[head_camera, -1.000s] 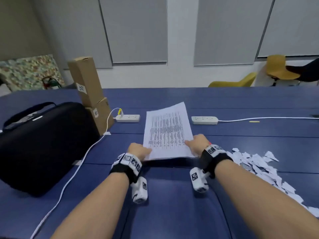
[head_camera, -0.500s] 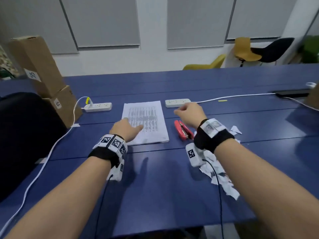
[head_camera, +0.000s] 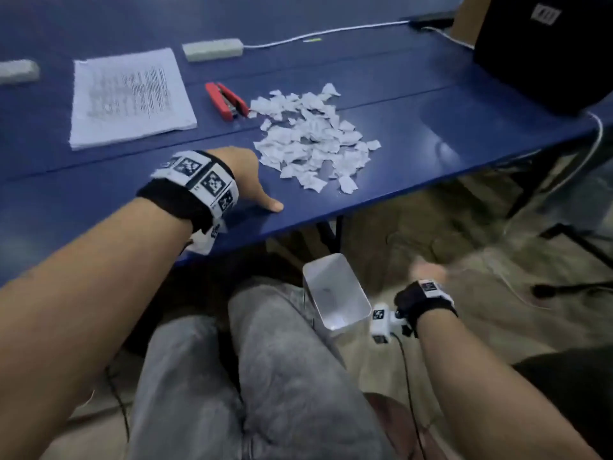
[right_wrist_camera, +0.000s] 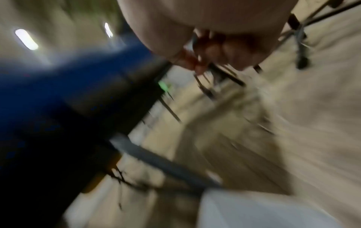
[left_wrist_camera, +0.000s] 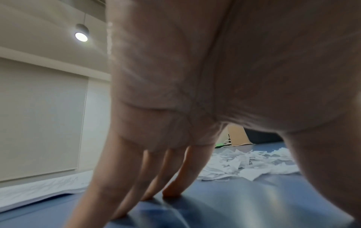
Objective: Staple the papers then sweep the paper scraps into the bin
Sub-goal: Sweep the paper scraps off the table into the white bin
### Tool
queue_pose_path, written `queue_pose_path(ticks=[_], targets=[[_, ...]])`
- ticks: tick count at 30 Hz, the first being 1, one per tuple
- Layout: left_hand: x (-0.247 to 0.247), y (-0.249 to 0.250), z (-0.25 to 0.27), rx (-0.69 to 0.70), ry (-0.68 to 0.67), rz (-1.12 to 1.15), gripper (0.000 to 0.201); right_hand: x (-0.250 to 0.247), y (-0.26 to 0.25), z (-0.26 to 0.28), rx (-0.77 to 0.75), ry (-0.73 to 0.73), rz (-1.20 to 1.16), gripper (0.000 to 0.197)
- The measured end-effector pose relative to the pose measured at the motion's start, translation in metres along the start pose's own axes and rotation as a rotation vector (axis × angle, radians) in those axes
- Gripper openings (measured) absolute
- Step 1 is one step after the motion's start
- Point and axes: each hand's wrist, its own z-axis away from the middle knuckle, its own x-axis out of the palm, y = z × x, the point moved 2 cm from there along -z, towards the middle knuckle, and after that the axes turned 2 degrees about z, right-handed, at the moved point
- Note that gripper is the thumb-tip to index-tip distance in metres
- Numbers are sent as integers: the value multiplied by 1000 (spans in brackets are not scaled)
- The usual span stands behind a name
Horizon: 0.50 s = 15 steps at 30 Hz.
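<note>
The stack of printed papers (head_camera: 132, 94) lies flat on the blue table (head_camera: 431, 127), with the red stapler (head_camera: 225, 101) to its right. A pile of white paper scraps (head_camera: 311, 134) sits near the table's front edge. My left hand (head_camera: 262, 190) rests just left of the scraps, straight fingers (left_wrist_camera: 171, 192) on the tabletop, holding nothing. Below the table, my blurred right hand (head_camera: 428, 270) hangs just right of the white bin (head_camera: 335, 293) on the floor. Its fingers (right_wrist_camera: 205, 61) look loosely curled and empty.
Two white power strips (head_camera: 212, 49) lie behind the papers. A black case (head_camera: 547, 51) stands at the table's right end. My grey-trousered legs (head_camera: 265, 376) are beside the bin. Table legs and chair bases (head_camera: 564, 227) stand on the floor to the right.
My view has swung down and right. My right hand left the stapler and dropped below the table edge beside the bin. My left hand slid off the papers towards the scraps.
</note>
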Motion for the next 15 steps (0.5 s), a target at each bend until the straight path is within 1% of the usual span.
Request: queue_pose_path(ticks=[2, 3, 5, 6, 7, 8, 9, 11, 13, 14, 15], targets=[[0, 4, -5, -1, 10, -52, 71, 54, 19, 2, -31, -254, 86, 46], [1, 3, -9, -7, 14, -55, 72, 79, 26, 0, -30, -342, 110, 46], [3, 1, -12, -22, 14, -51, 74, 117, 38, 1, -50, -467, 243, 52], [4, 1, -13, -24, 17, -44, 73, 132, 47, -5, -63, -513, 342, 60], [5, 0, -15, -27, 29, -41, 72, 143, 54, -13, -84, -518, 435, 69], [6, -4, -18, -36, 36, -35, 71, 154, 52, -18, -110, -502, 502, 71], [6, -4, -20, -35, 45, -33, 71, 162, 54, -25, -118, -500, 556, 66], [11, -6, -24, -45, 47, -22, 70, 174, 57, -27, -142, -541, 686, 52], [12, -7, -27, -61, 53, -19, 71, 187, 58, -33, -174, -594, 772, 49], [11, -6, -27, -63, 54, -21, 71, 189, 60, -35, -151, -618, 797, 48], [10, -6, -27, -68, 46, -22, 72, 190, 61, -37, -64, -660, 738, 45]])
